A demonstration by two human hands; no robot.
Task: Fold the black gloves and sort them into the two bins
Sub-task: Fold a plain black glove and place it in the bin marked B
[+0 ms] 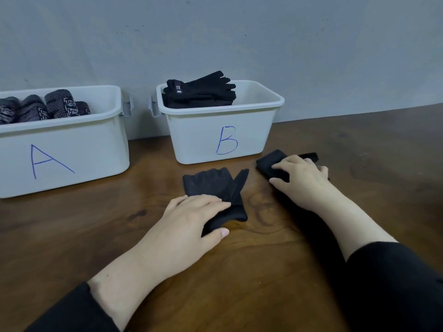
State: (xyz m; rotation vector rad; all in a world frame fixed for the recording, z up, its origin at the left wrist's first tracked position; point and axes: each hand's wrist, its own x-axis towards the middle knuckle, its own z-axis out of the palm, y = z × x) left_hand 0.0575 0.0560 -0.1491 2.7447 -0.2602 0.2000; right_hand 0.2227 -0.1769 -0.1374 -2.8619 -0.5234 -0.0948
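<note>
Two black gloves lie on the brown wooden table. The nearer glove (213,185) lies flat with its finger ends toward the bins, and my left hand (191,219) grips its cuff between thumb and fingers. A second glove (271,164) sits to the right, close to bin B, and my right hand (302,176) presses down on it and covers its middle. Bin A (72,144) at the left holds patterned rolled pieces (48,105). Bin B (208,135) holds a stack of black gloves (201,92) that rises above its rim.
Both white bins stand against a grey wall (239,39) at the table's far edge, with a gap between them. Bare wooden tabletop (371,152) stretches to the right of bin B and toward me.
</note>
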